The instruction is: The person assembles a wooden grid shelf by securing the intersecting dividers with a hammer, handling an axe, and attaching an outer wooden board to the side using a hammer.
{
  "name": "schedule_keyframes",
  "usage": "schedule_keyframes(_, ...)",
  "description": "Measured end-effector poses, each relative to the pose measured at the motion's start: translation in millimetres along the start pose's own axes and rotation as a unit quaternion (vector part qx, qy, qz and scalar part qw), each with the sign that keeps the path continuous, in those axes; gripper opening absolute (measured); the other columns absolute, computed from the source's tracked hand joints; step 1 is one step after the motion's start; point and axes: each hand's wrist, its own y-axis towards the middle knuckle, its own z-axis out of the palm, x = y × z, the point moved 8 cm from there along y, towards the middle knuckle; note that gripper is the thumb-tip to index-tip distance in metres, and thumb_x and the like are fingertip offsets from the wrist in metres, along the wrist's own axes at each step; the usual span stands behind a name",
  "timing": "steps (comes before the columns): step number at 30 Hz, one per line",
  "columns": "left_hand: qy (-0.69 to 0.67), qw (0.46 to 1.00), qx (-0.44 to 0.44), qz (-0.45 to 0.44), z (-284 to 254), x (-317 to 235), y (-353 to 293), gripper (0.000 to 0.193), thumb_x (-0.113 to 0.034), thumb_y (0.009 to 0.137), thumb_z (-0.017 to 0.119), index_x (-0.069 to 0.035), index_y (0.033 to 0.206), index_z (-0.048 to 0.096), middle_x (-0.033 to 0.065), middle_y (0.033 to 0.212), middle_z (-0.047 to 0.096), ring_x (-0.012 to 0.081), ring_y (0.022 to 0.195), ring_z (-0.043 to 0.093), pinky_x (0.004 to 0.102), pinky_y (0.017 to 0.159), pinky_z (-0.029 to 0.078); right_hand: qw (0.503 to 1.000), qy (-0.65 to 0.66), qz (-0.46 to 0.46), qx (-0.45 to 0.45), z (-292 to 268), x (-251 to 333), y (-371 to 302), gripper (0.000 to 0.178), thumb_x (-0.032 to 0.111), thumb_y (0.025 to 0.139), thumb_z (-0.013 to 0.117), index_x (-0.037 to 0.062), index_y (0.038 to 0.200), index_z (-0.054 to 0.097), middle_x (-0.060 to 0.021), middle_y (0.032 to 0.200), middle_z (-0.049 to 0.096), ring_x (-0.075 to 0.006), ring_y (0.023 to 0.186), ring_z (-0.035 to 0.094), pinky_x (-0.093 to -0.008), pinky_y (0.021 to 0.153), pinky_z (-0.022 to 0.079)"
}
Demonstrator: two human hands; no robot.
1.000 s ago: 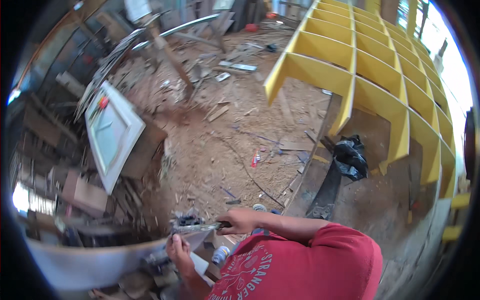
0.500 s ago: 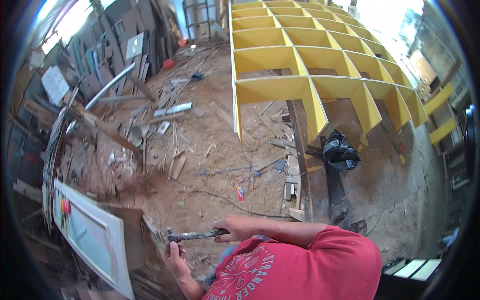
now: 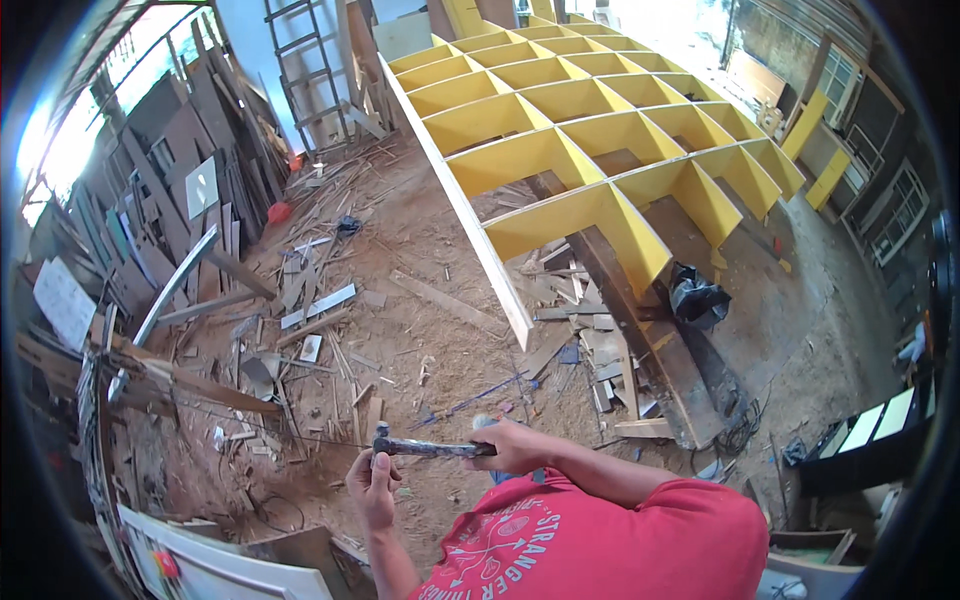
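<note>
A hammer [image 3: 430, 447] with a dark, worn handle lies level in front of my red shirt. Its handle end sits in my right hand [image 3: 513, 446], whose fingers are wrapped round it. My left hand [image 3: 375, 487] is at the metal head, thumb up and fingers curled against it. Whether a small thing, such as a nail, is also between those fingers cannot be made out. Beyond the hands stands a large yellow grid-shaped shelf frame [image 3: 580, 215] with pale edges and many square compartments.
Dark planks [image 3: 650, 340] support the frame's near end, with a black plastic bag [image 3: 697, 296] beside them. Wood scraps and sawdust litter the dirt floor [image 3: 430, 370]. Boards [image 3: 150, 200] lean at the far left. A white framed panel [image 3: 230, 560] is at lower left; a ladder [image 3: 305, 65] stands behind.
The view has tilted up and turned, showing more of the frame and the ladder. Both hands keep their hold on the hammer, now further right in the picture.
</note>
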Motion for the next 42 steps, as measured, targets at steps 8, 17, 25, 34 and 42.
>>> schedule_keyframes(8, 0.033, 0.999, 0.021, -0.004, -27.3, -13.7, 191.2, 0.026, -0.03, 0.107, 0.068, -0.005, 0.102, 0.071, -0.004, 0.069, 0.058, 0.0003, 0.054, 0.041, 0.0197, 0.049, 0.027, 0.999, 0.029, -0.015, -0.019, -69.1, -20.7, 170.9, 0.044, 0.047, 0.099, 0.071, 0.0038, 0.104, 0.066, -0.0214, 0.091, 0.069, -0.0396, 0.085, 0.067, -0.0468, 0.077, 0.051)
schedule_keyframes(17, 0.049, 0.999, 0.012, 0.007, -31.6, -52.5, 399.5, 0.027, -0.032, 0.108, 0.066, -0.006, 0.102, 0.07, -0.0027, 0.067, 0.06, 0.0003, 0.048, 0.04, 0.02, 0.043, 0.025, 0.999, 0.029, -0.021, -0.039, -196.3, -8.9, 333.0, 0.036, 0.042, 0.097, 0.071, 0.0071, 0.108, 0.068, -0.0208, 0.094, 0.071, -0.0412, 0.087, 0.069, -0.0497, 0.077, 0.053)
schedule_keyframes(25, 0.015, 0.995, 0.094, -0.043, -7.3, -38.6, 599.3, 0.027, -0.03, 0.107, 0.068, -0.003, 0.105, 0.074, -0.0039, 0.071, 0.061, -0.0001, 0.056, 0.042, 0.0211, 0.05, 0.027, 0.991, 0.049, 0.075, -0.095, -281.1, -54.3, 469.7, 0.039, 0.043, 0.097, 0.072, 0.0097, 0.118, 0.071, -0.0224, 0.097, 0.074, -0.0435, 0.093, 0.071, -0.0488, 0.081, 0.055)
schedule_keyframes(34, -0.02, 0.976, 0.217, 0.002, 6.8, -66.9, 889.2, 0.02, -0.019, 0.105, 0.07, -0.001, 0.114, 0.071, -0.0039, 0.082, 0.062, 0.0039, 0.071, 0.055, 0.0228, 0.063, 0.043, 0.973, -0.03, 0.144, -0.176, -423.5, -42.3, 677.9, 0.045, 0.048, 0.098, 0.075, 0.0087, 0.121, 0.072, -0.0204, 0.097, 0.075, -0.0372, 0.088, 0.073, -0.0455, 0.081, 0.055)
schedule_keyframes(42, 0.018, 0.961, 0.276, -0.007, 12.2, -131.9, 1100.5, 0.021, -0.019, 0.104, 0.073, -0.001, 0.114, 0.069, -0.0038, 0.084, 0.063, 0.0039, 0.072, 0.057, 0.0229, 0.065, 0.047, 0.966, 0.032, 0.147, -0.211, -534.7, -33.7, 844.6, 0.044, 0.045, 0.098, 0.075, 0.0072, 0.121, 0.071, -0.0241, 0.102, 0.074, -0.0409, 0.097, 0.072, -0.0456, 0.085, 0.054)
